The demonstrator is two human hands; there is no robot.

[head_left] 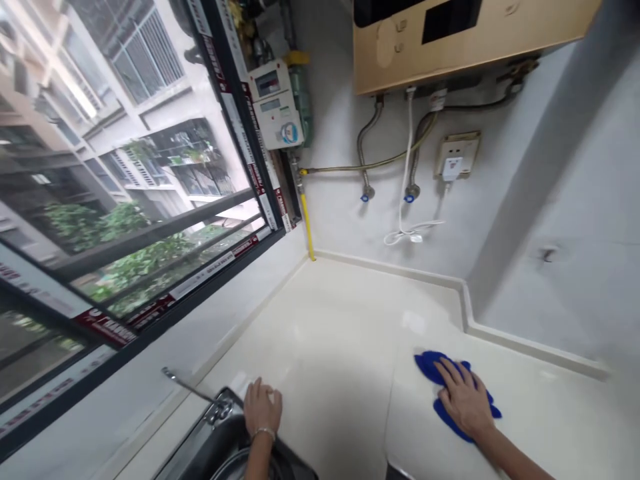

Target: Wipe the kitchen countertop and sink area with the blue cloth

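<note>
My right hand [463, 397] lies flat, fingers stretched out, pressing a blue cloth [431, 365] onto the cream countertop [340, 333] at the lower right. My left hand [261, 407], with a bracelet at the wrist, rests on the counter beside the rim of the steel sink [220, 447]; its fingers are curled down onto the surface and I cannot make out anything under them.
A thin metal tap [187, 385] rises at the sink's back edge. A large window [125, 200] fills the left. On the far wall hang a gas meter [277, 110], a water heater [450, 40], hoses, a yellow pipe [306, 223] and a socket [456, 157].
</note>
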